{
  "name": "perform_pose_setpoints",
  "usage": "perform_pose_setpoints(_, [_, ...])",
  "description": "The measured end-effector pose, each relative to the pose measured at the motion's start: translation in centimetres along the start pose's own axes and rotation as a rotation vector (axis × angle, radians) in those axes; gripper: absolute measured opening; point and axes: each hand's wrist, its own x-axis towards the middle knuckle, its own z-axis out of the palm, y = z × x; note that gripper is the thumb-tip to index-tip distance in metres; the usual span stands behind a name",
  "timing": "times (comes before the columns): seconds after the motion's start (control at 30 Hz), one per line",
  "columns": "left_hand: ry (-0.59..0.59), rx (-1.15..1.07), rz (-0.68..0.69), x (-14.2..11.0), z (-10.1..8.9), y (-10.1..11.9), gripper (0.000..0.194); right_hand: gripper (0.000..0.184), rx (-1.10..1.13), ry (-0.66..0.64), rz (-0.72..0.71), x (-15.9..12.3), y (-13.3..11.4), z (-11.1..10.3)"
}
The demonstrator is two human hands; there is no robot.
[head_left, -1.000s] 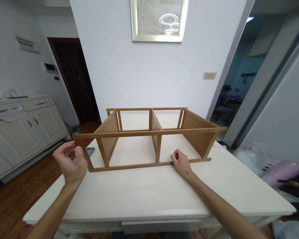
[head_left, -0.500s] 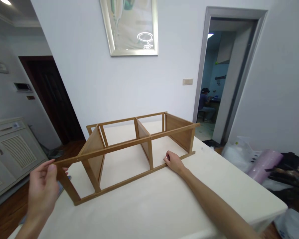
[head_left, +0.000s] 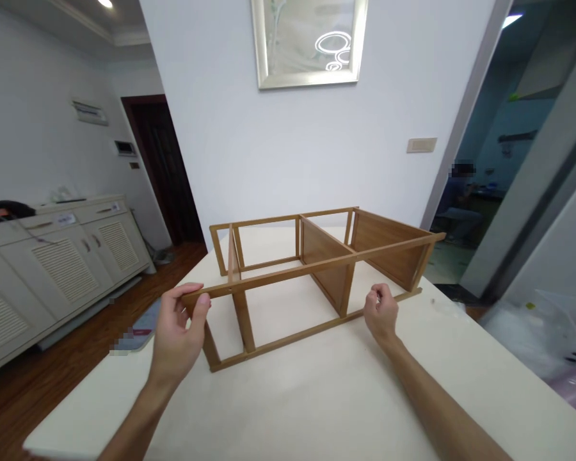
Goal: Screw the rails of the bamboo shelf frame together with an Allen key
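A brown wooden shelf rack [head_left: 324, 261] lies on its side on the white table [head_left: 307, 403]. It has slim rails and several cross panels. My left hand [head_left: 176, 339] grips the rack's near left corner, thumb on one side of the upper rail and fingers on the other. In front of the right-hand section, my right hand [head_left: 382, 315] is closed in a fist beside the lower rail. Whatever its curled fingers hold, if anything, is hidden; I cannot tell whether the fist touches the rail.
Behind the table stands a white wall with a framed picture [head_left: 310, 80]. A louvred cabinet [head_left: 62, 256] is at left, above a wooden floor. Clear plastic wrapping [head_left: 532, 336] lies right of the table. Through the doorway a person [head_left: 456, 192] sits in another room.
My view has turned left, so the rack and both hands appear further right. The left hand keeps its hold on the corner. My right fist has tipped more upright near the lower rail.
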Motion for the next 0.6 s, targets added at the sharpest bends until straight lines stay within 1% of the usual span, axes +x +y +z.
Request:
perform_pose_setpoints(0.07, [-0.048, 0.096, 0.115, 0.8, -0.3, 1.1, 0.019, 0.011, 0.053, 0.048, -0.084, -0.5, -2.0, -0.6])
perform_pose_setpoints(0.13, [-0.188, 0.182, 0.191, 2.2, -1.0, 2.2, 0.016, 0.014, 0.113, 0.078, -0.181, -1.2, -4.3, -0.9])
perform_pose_setpoints(0.2, [-0.435, 0.217, 0.214, 4.2, -1.8, 3.5, 0.018, 0.014, 0.172, 0.074, -0.28, -1.8, -7.3, -1.0])
perform_pose_setpoints(0.27, [-0.765, 0.234, 0.233, 6.3, -2.5, 4.8, 0.022, 0.014, 0.216, 0.028, -0.375, -1.9, -11.1, -0.6])
perform_pose_setpoints(0.3, [-0.884, 0.235, 0.239, 7.2, -2.7, 5.4, 0.023, 0.014, 0.226, -0.013, -0.422, -1.6, -13.3, -0.3])
perform_pose_setpoints(0.33, [-0.958, 0.244, 0.241, 8.1, -2.9, 5.9, 0.023, 0.015, 0.231, -0.079, -0.488, -1.2, -15.6, 0.0])
perform_pose_setpoints(0.37, [-1.013, 0.262, 0.243, 8.8, -3.0, 6.4, 0.025, 0.017, 0.23, -0.225, -0.588, -0.6, -17.9, 0.4])
perform_pose_setpoints(0.4, [-1.076, 0.285, 0.243, 9.5, -3.0, 6.8, 0.028, 0.017, 0.218, -0.37, -0.653, 0.2, -20.2, 0.7])
perform_pose_setpoints(0.43, [-1.129, 0.295, 0.231, 9.9, -3.0, 7.0, 0.031, 0.017, 0.207, -0.5, -0.68, 1.0, -22.2, 1.1])
perform_pose_setpoints(0.5, [-1.192, 0.301, 0.207, 10.5, -2.8, 7.3, 0.037, 0.019, 0.155, -0.69, -0.657, 2.3, -25.4, 1.6])
perform_pose_setpoints(0.53, [-1.197, 0.301, 0.201, 10.6, -2.6, 7.2, 0.038, 0.02, 0.106, -0.736, -0.614, 2.8, -26.4, 1.7])
perform_pose_setpoints(0.6, [-1.183, 0.298, 0.197, 10.7, -2.4, 6.8, 0.039, 0.021, 0.022, -0.765, -0.475, 3.2, -27.5, 1.7])
